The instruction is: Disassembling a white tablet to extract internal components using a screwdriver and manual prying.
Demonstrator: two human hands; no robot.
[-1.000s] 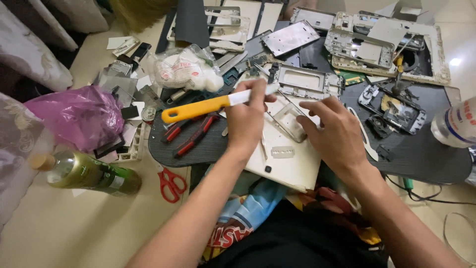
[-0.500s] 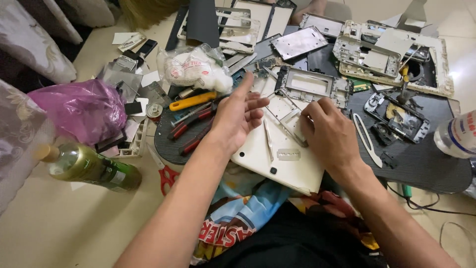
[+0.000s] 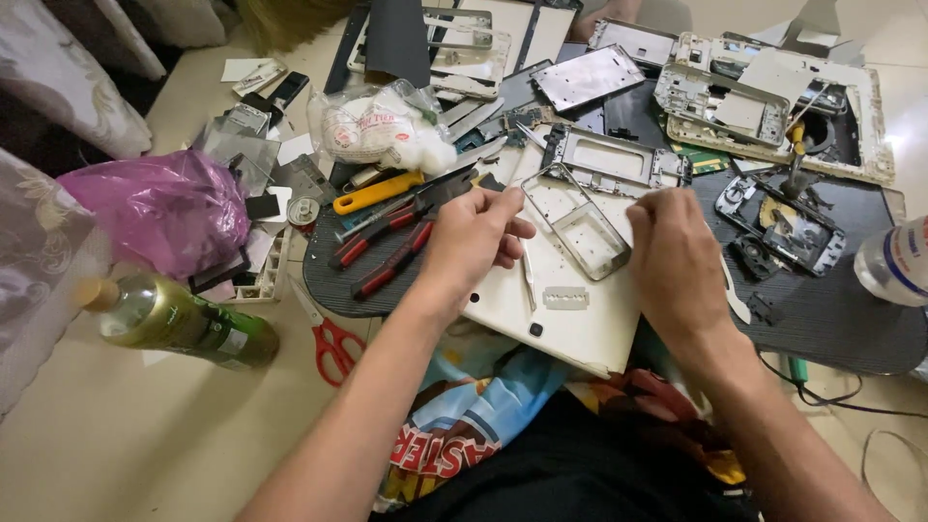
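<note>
Hands over white tablet shell [image 3: 570, 319]: our left hand [image 3: 474, 242] pinches thin metal frame [image 3: 578, 224] at its corner; right hand [image 3: 677, 256] curled, grip hidden. Frame looks light, bendable; hold by edges.

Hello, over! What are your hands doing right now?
Left hand and right hand both pinching the metal frame, over the white panel. Pliers beside left hand. Nothing blocking.
</note>
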